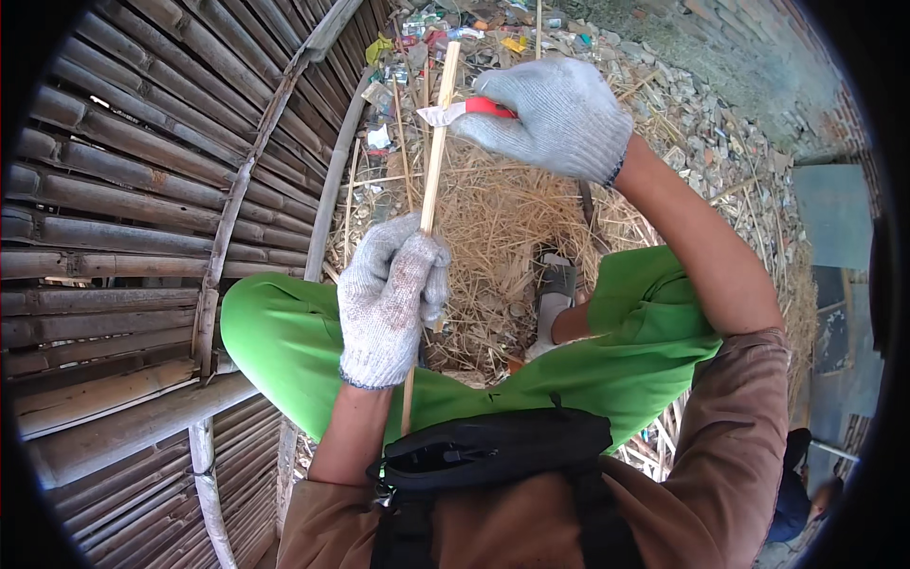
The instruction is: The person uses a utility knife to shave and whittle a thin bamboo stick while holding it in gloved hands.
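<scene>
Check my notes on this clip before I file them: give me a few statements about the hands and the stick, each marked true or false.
1. Both hands wear knitted work gloves. True.
2. The left hand grips the thin bamboo stick around its middle. True.
3. The right hand is empty. False: it holds a red-handled knife with its blade against the stick.
4. The person wears blue trousers. False: the trousers are bright green.
5. Dry straw covers the ground beneath the stick. True.
6. The bamboo slat panel lies at the person's right. False: it is at the left.
</scene>
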`<act>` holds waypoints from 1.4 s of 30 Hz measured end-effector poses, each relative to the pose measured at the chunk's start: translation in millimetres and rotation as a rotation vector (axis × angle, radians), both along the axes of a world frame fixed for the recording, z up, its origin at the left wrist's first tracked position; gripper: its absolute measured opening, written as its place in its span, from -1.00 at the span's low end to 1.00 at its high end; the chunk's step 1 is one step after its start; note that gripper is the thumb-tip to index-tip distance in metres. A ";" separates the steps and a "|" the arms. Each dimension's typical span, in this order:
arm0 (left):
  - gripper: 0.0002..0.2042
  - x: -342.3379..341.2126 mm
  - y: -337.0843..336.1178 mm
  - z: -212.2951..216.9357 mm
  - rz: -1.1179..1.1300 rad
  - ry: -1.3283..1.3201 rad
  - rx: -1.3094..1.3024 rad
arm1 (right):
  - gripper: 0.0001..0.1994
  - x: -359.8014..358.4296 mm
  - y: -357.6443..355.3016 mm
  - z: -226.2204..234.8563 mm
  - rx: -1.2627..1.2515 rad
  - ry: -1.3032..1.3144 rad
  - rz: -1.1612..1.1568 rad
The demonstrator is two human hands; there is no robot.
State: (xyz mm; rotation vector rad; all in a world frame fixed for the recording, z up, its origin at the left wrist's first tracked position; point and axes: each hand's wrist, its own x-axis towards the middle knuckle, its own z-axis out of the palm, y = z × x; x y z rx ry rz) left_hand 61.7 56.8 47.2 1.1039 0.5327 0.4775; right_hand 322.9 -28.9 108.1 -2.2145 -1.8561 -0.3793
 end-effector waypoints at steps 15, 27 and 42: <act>-0.72 -11.5 5.0 -3.8 0.021 0.016 0.032 | -0.26 -5.9 -8.9 14.1 -0.202 0.321 -0.273; -0.84 -5.5 -3.1 5.2 0.013 0.070 0.074 | -0.32 -11.7 -0.2 -1.6 -0.004 0.117 -0.126; -0.83 -3.0 -7.3 -0.4 0.094 0.111 0.080 | -0.37 -32.4 -3.3 -5.8 -0.080 0.189 -0.063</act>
